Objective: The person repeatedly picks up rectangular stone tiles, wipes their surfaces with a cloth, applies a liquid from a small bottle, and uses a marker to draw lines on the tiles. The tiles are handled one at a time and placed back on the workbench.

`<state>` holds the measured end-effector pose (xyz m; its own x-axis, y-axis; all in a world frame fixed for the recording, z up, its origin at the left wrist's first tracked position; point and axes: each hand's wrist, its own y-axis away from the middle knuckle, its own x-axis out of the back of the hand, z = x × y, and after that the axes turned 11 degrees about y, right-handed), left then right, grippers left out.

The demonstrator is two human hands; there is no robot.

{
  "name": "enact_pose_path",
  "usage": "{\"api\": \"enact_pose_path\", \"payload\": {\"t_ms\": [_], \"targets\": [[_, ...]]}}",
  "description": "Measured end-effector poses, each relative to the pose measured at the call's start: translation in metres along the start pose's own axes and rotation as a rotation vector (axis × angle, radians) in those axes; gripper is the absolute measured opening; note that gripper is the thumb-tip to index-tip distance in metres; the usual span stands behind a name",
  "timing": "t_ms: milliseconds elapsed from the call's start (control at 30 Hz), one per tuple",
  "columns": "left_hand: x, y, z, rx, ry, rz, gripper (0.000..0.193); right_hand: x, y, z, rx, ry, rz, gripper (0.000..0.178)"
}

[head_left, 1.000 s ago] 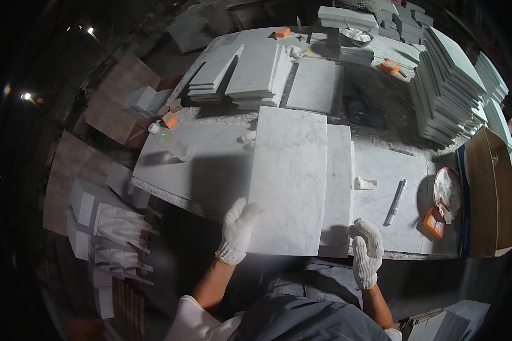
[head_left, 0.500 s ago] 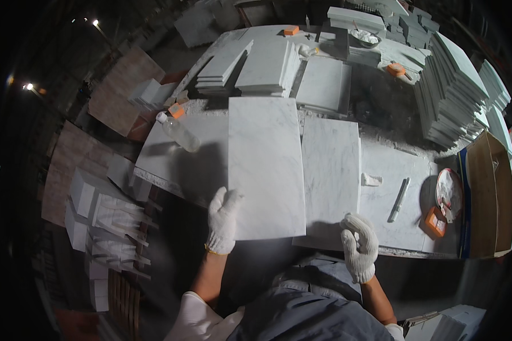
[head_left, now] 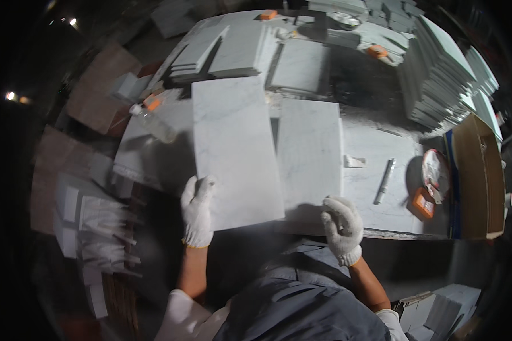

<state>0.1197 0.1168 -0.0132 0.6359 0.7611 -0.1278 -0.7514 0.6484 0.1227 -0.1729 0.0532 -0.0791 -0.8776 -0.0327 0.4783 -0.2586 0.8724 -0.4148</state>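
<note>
The gloved left hand [head_left: 198,213] gripped a white slab [head_left: 236,150] by its left edge over the worktop [head_left: 361,85], a load likely needing a firm, level hold, while the right hand [head_left: 343,228], half-curled and empty, hovered near a second slab [head_left: 312,153].

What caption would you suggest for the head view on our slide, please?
Gloved left hand holds a white slab by its edge; gloved right hand hovers near a second slab.

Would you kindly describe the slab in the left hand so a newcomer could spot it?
Look to the large table, then the left hand at its near edge. The pale slab gripped there is held above the table, whereas the slab to its right rests lower.
</note>
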Motion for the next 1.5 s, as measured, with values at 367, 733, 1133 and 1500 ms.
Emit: {"api": "enact_pose_path", "payload": {"t_ms": [367,733,1133,1500], "targets": [[-0.021,0.011,-0.013,0.075,0.087,-0.148,0.032,0.017,-0.013,-0.007,-0.419,-0.326,-0.197,0.043],[-0.059,0.026,-0.019,0.103,0.119,-0.357,0.028,0.027,-0.029,-0.017,-0.510,-0.324,-0.262,0.071],[-0.048,0.035,-0.040,0.116,0.110,-0.398,0.037,0.017,-0.024,-0.020,-0.773,-0.671,-0.315,0.061],[-0.086,0.041,-0.039,0.089,0.074,-0.509,0.028,0.023,-0.025,-0.022,-0.679,-0.616,-0.026,0.047]]}}
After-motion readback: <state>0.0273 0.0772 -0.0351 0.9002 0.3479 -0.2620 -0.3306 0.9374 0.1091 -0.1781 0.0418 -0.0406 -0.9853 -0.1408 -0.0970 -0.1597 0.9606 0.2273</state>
